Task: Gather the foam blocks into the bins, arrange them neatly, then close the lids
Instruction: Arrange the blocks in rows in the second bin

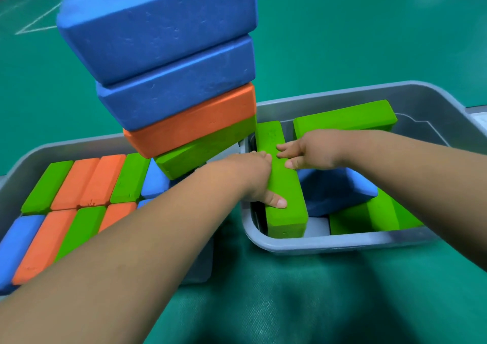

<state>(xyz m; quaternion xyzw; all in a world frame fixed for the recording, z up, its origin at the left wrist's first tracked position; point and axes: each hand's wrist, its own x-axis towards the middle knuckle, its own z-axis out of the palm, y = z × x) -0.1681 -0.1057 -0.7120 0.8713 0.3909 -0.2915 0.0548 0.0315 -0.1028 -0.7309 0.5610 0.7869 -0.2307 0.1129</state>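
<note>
Left bin (15, 169) at 9 o'clock, packed with blocks on edge. Leaning stack (184, 101) at its 1 o'clock corner. Left hand (250, 177) grips the green block (286, 212), thumb over the top of its near half. Block stands on edge, long axis 12 to 6, against the 9 o'clock wall of the right bin (342, 243). Right hand (313, 148) has its fingers laid across the far half. Both hands are on it, so seating it is probably next.
</note>
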